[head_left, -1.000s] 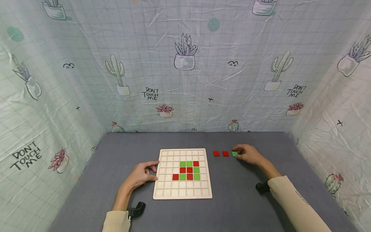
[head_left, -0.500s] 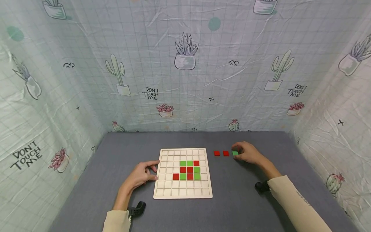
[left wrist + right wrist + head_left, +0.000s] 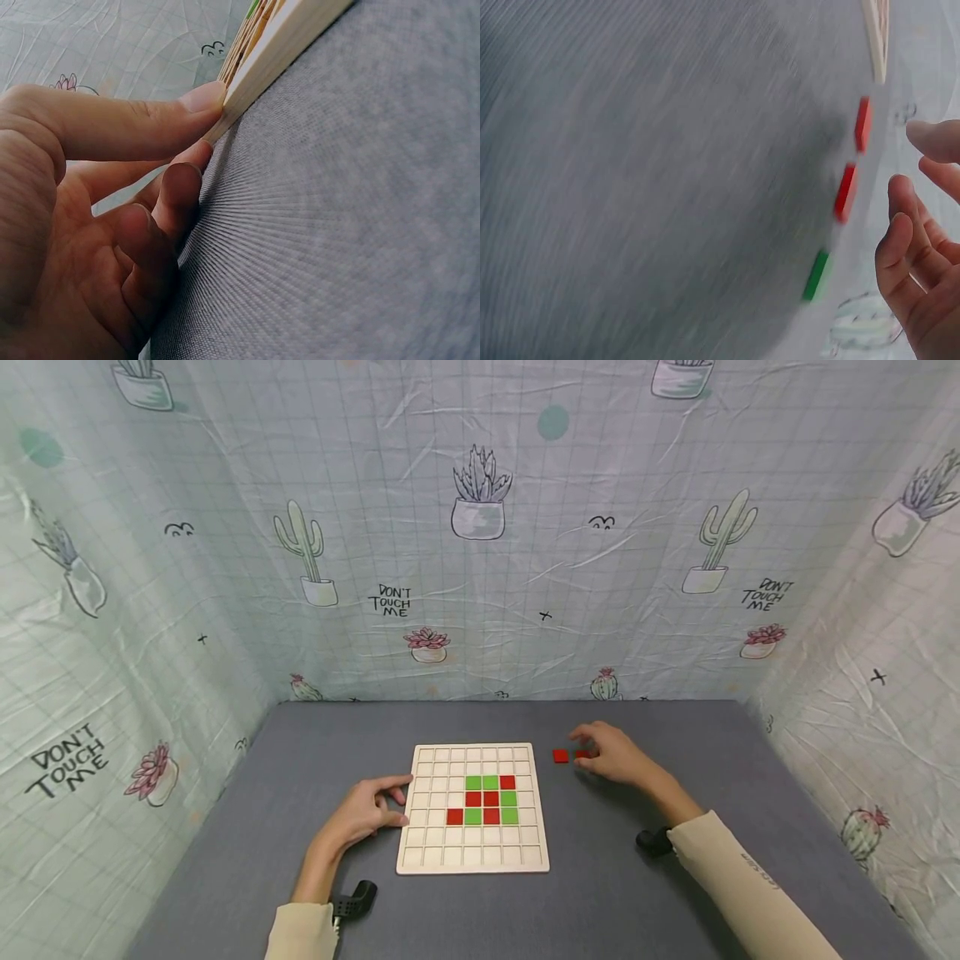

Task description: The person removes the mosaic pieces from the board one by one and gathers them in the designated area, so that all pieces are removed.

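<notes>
A pale wooden grid board (image 3: 435, 852) lies on the table, with several red and green square tiles in its cells. Thumb and index finger of my left hand (image 3: 362, 812) rest spread along the board's left edge; its other fingers curl loosely below, as the left wrist view shows. My right hand (image 3: 617, 756) hovers over a short row of loose tiles, its fingers apart and holding nothing. A red tile (image 3: 560, 756) lies nearest the board. Beside it is a second red tile (image 3: 845, 193), then a green tile (image 3: 817, 276), hidden behind the hand in the head view.
Grey cloth covers the table (image 3: 480, 918). A pale curtain (image 3: 480, 577) printed with cactus pots stands behind and on both sides. Each wrist carries a small black device, such as the left wrist device (image 3: 356, 902).
My right hand has moved left from the green tile to above the second red tile, leaving the green one on the table. The left hand and board have stayed put.
</notes>
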Motion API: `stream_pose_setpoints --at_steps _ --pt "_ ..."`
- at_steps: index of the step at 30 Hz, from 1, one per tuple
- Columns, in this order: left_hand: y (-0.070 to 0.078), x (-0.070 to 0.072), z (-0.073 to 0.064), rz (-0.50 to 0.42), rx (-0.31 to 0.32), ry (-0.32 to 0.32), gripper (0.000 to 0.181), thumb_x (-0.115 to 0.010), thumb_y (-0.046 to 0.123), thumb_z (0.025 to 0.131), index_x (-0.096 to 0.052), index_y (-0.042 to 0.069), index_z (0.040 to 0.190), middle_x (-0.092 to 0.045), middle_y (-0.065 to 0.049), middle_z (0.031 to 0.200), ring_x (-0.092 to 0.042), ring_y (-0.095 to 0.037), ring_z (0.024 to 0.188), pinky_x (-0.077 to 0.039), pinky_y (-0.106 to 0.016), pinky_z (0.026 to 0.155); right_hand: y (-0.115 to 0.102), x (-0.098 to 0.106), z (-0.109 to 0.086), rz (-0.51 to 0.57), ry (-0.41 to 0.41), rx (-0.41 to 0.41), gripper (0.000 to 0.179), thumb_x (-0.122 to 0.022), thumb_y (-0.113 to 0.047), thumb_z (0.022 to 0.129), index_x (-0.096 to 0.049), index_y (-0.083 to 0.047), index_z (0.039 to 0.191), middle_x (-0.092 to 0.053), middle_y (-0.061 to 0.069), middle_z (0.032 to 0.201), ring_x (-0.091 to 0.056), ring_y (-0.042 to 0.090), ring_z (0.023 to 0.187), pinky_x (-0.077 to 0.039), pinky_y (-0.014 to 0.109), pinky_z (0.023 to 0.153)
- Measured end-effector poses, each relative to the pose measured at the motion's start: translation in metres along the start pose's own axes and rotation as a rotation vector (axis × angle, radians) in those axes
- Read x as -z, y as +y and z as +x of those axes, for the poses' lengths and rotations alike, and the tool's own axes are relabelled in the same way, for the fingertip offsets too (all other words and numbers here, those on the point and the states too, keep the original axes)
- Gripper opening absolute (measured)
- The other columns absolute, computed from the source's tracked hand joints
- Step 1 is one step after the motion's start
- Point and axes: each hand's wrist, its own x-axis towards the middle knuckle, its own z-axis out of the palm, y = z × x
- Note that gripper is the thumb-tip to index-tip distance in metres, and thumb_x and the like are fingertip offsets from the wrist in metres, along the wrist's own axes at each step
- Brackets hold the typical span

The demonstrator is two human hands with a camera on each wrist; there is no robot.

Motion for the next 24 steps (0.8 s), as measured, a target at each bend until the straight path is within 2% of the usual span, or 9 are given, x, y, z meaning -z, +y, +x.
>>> stream_pose_setpoints --at_steps 10,17,24 --pt "-0.001 0.000 0.001 -0.023 0.009 -0.006 0.069 -0.085 0.005 0.078 -0.061 0.007 0.143 -0.067 -0.013 0.104 -0.037 -0.007 0.044 -0.040 -0.027 0.043 -0.040 -0.015 0.018 0.016 -0.029 0.071 0.037 -0.076 -0.013 0.092 -0.068 -0.003 0.128 -0.068 0.015 0.109 -0.063 0.012 0.078 -0.053 0.031 0.070" --pt "-0.001 0.001 0.001 -0.019 0.008 -0.008 0.070 -0.084 0.005 0.078 -0.061 0.007 0.144 -0.066 -0.014 0.104 -0.037 -0.008 0.045 -0.040 -0.027 0.043 -0.068 -0.027 0.027 0.064 -0.075 0.083 0.037 -0.075 -0.013 0.093 -0.069 -0.005 0.129 -0.066 0.014 0.110 -0.061 0.009 0.074 -0.050 0.028 0.065" --pt "-0.002 0.000 0.001 -0.018 0.011 -0.006 0.070 -0.084 0.004 0.078 -0.061 0.007 0.144 -0.066 -0.013 0.104 -0.037 -0.007 0.045 -0.040 -0.027 0.043 -0.091 -0.041 0.037 0.098 -0.117 0.096 0.036 -0.074 -0.015 0.094 -0.069 -0.008 0.129 -0.067 0.011 0.111 -0.063 0.009 0.078 -0.051 0.026 0.069"
